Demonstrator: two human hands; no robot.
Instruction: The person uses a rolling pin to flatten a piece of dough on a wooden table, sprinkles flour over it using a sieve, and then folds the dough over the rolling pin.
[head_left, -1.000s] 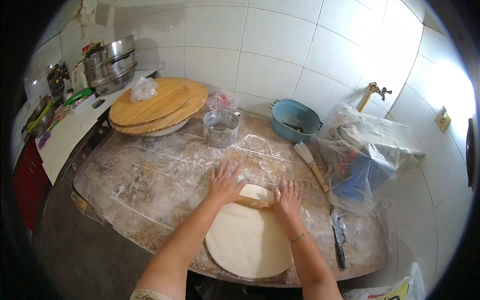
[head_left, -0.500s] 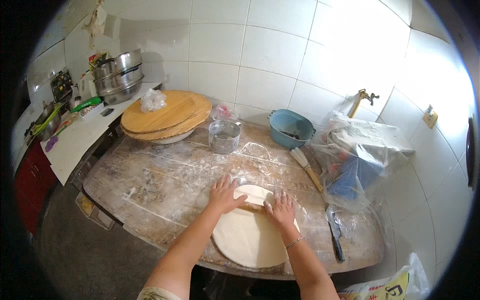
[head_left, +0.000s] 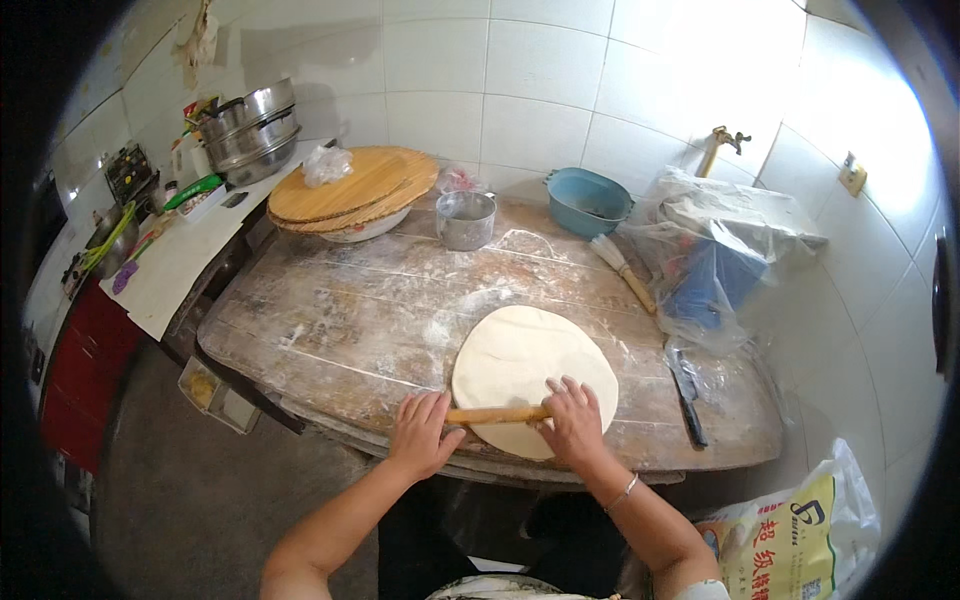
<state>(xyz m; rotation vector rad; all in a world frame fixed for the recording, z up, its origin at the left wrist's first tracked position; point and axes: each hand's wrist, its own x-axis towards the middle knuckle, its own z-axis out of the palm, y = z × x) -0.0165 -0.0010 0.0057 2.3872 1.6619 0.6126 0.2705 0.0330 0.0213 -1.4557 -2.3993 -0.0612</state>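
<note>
White tiled walls (head_left: pixel 540 90) met in a corner at the right, where strong light washed out the tiles. A brass tap (head_left: pixel 722 145) stuck out from the wall, and a small socket (head_left: pixel 851 173) sat further right. A floured wooden table (head_left: pixel 340 320) stood against the wall. To its left ran a white counter (head_left: pixel 185 260) with a red cabinet (head_left: pixel 85 375) below. The floor (head_left: pixel 190 500) was grey and bare, dim beneath the table.

Floured wooden table (head_left: pixel 330 320): dough round (head_left: pixel 530 365), metal cup (head_left: pixel 466 219), blue bowl (head_left: pixel 588 201), knife (head_left: pixel 686 390), brush (head_left: pixel 625 272).
</note>
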